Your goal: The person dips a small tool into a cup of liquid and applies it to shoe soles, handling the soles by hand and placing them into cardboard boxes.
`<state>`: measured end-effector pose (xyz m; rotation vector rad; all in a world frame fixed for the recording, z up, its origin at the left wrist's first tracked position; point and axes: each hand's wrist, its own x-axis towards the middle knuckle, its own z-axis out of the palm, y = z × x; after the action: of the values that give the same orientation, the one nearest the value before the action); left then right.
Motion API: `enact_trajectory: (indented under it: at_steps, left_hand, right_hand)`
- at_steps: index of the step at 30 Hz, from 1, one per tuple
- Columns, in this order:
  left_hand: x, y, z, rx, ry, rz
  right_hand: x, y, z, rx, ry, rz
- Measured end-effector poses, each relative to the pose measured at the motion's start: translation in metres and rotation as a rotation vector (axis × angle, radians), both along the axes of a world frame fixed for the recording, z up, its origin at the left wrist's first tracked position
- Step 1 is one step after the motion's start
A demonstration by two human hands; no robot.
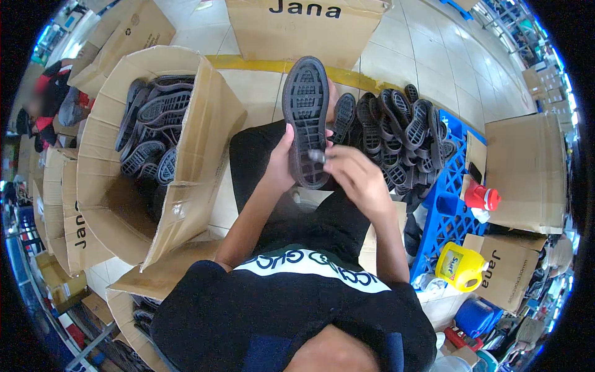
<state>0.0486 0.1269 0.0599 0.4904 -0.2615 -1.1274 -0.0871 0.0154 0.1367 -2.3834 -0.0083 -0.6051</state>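
Note:
A dark brown shoe sole [306, 102] stands up in front of me, its gridded inner side facing me. My left hand [282, 160] is closed on the lower left edge of the sole. With pinched fingers, my right hand [358, 177] holds a small pale-tipped tool [317, 155] against the lower part of the sole. That tool is blurred and mostly covered by the fingers, so its exact kind does not show. Just right of the held sole, more dark soles [396, 127] lie in a heap beside a blue plastic pallet [432, 239].
At my left stands an open cardboard box [186, 173] partly filled with soles. Another carton [297, 31] is ahead, beyond a yellow floor stripe [248, 64]. A red container [481, 197], a yellow jug [460, 266] and a large carton [527, 173] are at the right.

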Motion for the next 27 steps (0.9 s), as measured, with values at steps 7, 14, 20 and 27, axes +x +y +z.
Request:
enact_trajectory:
  at_steps: [7, 14, 20, 27]
  left_hand:
    - [-0.002, 0.009, -0.010, 0.067, 0.044, -0.003]
    - [0.013, 0.007, -0.007, 0.024, -0.098, 0.041]
    - [0.009, 0.002, -0.005, -0.009, -0.053, 0.005]
    - [0.007, 0.013, -0.013, 0.055, -0.018, 0.026]
  right_hand:
    - [0.022, -0.003, -0.010, -0.159, -0.048, -0.050]
    - [-0.024, 0.018, -0.016, -0.052, 0.106, 0.106]
    - [0.001, 0.006, -0.013, 0.042, -0.073, -0.070]
    - [0.013, 0.012, -0.031, -0.105, -0.081, -0.001]
